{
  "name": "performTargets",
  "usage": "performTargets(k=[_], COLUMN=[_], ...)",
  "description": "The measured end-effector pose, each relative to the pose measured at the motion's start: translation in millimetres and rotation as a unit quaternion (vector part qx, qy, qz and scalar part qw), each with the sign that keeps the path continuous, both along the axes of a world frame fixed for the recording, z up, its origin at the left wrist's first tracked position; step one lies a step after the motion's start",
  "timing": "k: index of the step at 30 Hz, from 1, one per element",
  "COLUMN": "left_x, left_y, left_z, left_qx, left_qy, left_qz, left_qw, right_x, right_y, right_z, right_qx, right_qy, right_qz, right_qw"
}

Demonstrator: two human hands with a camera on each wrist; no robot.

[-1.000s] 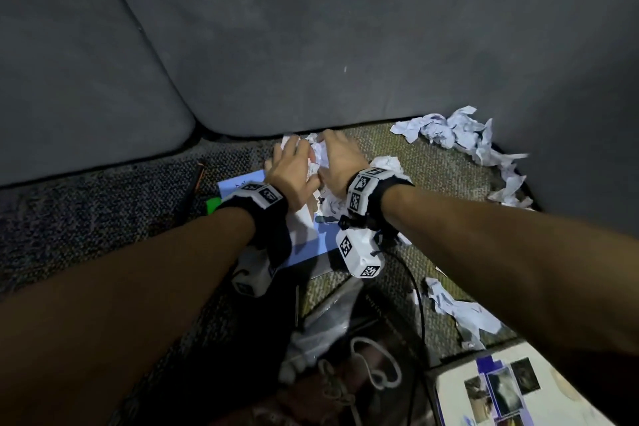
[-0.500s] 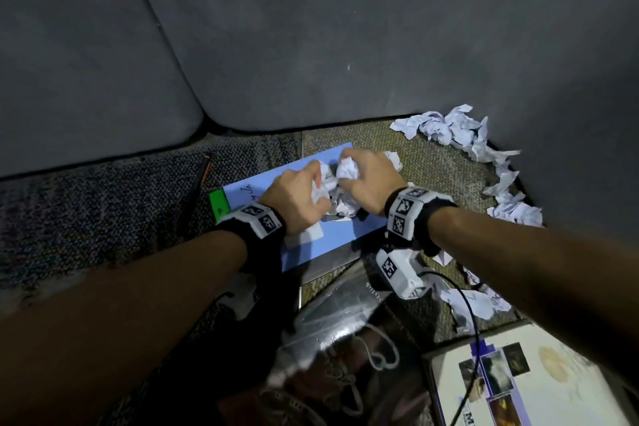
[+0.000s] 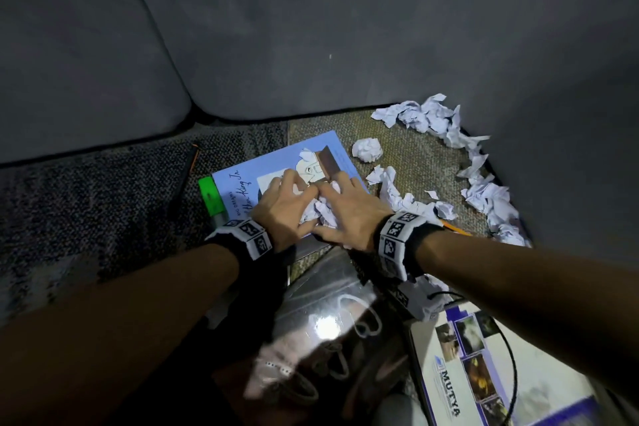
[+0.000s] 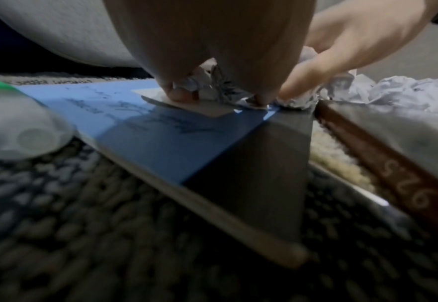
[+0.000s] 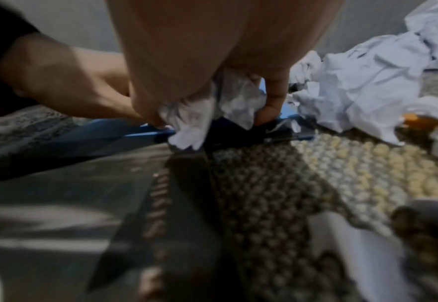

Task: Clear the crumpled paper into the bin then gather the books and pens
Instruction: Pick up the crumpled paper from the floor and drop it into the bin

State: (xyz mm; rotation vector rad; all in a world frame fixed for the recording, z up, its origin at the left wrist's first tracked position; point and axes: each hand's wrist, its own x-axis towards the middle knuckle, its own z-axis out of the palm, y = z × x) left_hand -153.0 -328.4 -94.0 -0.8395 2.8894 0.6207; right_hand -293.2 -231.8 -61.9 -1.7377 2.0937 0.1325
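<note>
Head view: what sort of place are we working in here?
Probably a living-room floor beside a sofa: grey cushions rise behind a woven carpet, which is strewn with crumpled paper and books, one blue book.

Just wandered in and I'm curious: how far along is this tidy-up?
Early. No bin shows. Both hands, left hand and right hand, grip a wad of crumpled white paper on the light blue book. Left: the scattered paper trail, books, orange pencil.
</note>
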Motion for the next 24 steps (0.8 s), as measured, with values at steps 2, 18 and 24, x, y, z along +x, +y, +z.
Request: performTargets(k=[2, 18, 24], left_x=[-2, -79, -84], left_y=[1, -57, -71], left_z=[0, 55, 30], left_qx=[0.005, 0.034, -0.025], left_qy=[-0.009, 0.055, -0.116], left_qz=[-0.005, 0.104, 0.043], left_qw=[1.0, 0.992, 0.992], right_x=[4, -89, -83], right_y=[-5, -59, -76], right_z=[1, 36, 16], right_qx=[0.012, -0.061, 0.014], right_qy=[-0.022, 0.084, 0.137], right_qz=[-0.016, -0.113, -0.101], right_qw=[1.0, 0.988, 0.985])
